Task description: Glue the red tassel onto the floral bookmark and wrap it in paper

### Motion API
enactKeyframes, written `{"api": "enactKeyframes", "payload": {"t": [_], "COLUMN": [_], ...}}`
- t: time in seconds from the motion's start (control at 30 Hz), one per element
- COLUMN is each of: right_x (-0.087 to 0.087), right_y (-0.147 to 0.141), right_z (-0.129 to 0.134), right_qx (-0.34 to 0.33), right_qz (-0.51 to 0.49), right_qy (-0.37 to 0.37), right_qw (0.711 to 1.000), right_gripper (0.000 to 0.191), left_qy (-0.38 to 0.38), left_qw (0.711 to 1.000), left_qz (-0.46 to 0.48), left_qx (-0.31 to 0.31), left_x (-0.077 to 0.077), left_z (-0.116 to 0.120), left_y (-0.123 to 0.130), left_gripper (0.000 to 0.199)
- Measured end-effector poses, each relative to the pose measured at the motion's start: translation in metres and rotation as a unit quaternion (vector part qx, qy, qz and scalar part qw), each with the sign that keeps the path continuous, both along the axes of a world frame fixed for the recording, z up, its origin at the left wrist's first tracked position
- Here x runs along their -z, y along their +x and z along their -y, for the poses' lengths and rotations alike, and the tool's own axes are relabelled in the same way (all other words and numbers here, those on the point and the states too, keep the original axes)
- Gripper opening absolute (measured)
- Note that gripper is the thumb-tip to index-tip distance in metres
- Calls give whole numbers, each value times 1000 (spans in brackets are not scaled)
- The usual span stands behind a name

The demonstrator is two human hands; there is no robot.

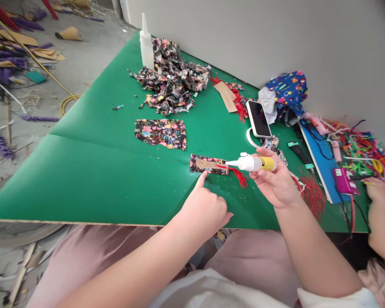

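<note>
My right hand is closed around a small white glue bottle with a yellow label. The bottle is tilted nearly level, its thin nozzle pointing left over the right end of a narrow floral fabric strip. Brown card shows along the strip's middle, and a red tassel trails off its right end. My left hand touches the strip's lower edge with its outstretched index fingertip; the thumb is apart, the other fingers are curled, and nothing is held. Behind the strip lies a loose piece of floral fabric.
Crumpled floral scraps and an upright white squeeze bottle stand at the back. Rightward are a phone, a cutter knife, a blue folder and colourful strands. Another person's hand is at the far right.
</note>
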State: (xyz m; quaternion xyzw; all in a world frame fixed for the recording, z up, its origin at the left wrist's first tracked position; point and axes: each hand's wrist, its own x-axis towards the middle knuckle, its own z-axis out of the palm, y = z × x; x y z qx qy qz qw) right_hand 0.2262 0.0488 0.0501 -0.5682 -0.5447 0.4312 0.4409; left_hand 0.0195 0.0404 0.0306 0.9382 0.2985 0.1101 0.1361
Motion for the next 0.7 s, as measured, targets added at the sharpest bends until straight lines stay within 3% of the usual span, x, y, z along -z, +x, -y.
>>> {"api": "enactKeyframes", "payload": {"t": [0.13,0.27,0.37,0.5,0.7], "right_x": [-1,0,0,-6,-15], "right_y": [-3,-8,-12,-20,-33], "right_z": [-5,-10,-12,-13,-12], "right_qx": [23,126,167,135,93], "right_qz": [0,-37,76,272,421], "right_qy": [18,16,50,117,152], "right_qw": [1000,991,982,945,889], "right_gripper": [38,29,23,20,23], "left_qy": [4,8,9,9,7], "left_qw": [1000,1000,1000,1000,1000], "left_qz": [3,7,9,10,14], "left_qx": [2,7,11,8,8], "left_x": [1,2,2,1,1], "left_z": [0,-1,-1,-1,-1], "left_y": [0,-1,-1,-1,0], "left_gripper": [36,37,37,36,37]}}
